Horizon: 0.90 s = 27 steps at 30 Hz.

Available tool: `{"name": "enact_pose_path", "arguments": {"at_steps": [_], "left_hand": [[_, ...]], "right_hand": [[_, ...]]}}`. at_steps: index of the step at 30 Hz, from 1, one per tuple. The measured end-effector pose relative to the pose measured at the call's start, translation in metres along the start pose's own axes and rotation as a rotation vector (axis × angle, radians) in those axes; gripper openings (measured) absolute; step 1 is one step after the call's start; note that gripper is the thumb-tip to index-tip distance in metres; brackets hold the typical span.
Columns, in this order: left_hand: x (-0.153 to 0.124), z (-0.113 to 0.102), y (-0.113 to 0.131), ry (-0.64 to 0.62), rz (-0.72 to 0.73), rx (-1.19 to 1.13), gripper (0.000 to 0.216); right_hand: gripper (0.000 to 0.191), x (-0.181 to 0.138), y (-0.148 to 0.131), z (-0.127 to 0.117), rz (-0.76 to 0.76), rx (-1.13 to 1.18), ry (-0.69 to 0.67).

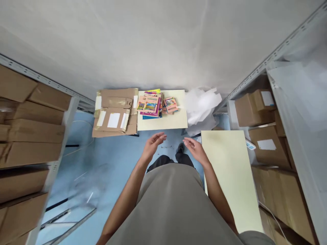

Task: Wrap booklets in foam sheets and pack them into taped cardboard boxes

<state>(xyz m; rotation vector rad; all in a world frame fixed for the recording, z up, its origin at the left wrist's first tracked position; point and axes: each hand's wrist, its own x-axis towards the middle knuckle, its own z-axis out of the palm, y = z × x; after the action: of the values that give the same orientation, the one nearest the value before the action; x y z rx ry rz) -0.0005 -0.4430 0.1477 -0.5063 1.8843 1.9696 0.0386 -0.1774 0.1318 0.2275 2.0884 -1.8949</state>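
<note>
My left hand (154, 145) hovers over the blue floor just short of the far table (163, 124), fingers stretched and holding nothing. Level with it, my right hand (196, 149) is held out with loosely bent fingers, and it too is free of any object. A wide gap separates the two hands. On the far table, closest to my left hand, lies an uneven stack of colourful books (150, 104). Beside the stack sit smaller printed booklets or boxes (170, 105); I cannot tell which. Neither hand touches the table.
Flattened cardboard boxes (108, 126) cover the far table's left end; white wrapping sheets (200, 105) bunch at its right. A second pale table (224, 163) stands at my right. Shelves with cardboard boxes (35, 132) line both sides. A metal frame (76, 224) lies low at left.
</note>
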Motion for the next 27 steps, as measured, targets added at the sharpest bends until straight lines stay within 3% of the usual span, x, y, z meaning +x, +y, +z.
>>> {"name": "enact_pose_path", "arguments": {"at_steps": [4,8,15,19,23,27], "left_hand": [[0.028,-0.007,0.016,0.114,-0.02,-0.069,0.076],[0.059,-0.025,0.019,0.194,-0.037,-0.105,0.074],[0.155,-0.103,0.015,0.309,0.023,0.154,0.061],[0.223,-0.139,0.018,0.413,0.055,0.407,0.065],[0.274,-0.144,0.022,0.397,0.094,0.708,0.093],[0.298,-0.129,0.022,0.341,0.044,0.898,0.117]], "right_hand": [[0.059,0.061,-0.009,0.0,0.009,-0.012,-0.1],[0.058,0.112,-0.012,0.015,0.023,0.013,-0.148],[0.042,0.191,0.0,0.068,0.062,-0.011,-0.233],[0.037,0.242,0.015,0.108,0.16,-0.122,-0.187],[0.034,0.289,0.024,0.148,0.271,-0.272,-0.089],[0.035,0.313,0.027,0.175,0.307,-0.308,-0.045]]}}
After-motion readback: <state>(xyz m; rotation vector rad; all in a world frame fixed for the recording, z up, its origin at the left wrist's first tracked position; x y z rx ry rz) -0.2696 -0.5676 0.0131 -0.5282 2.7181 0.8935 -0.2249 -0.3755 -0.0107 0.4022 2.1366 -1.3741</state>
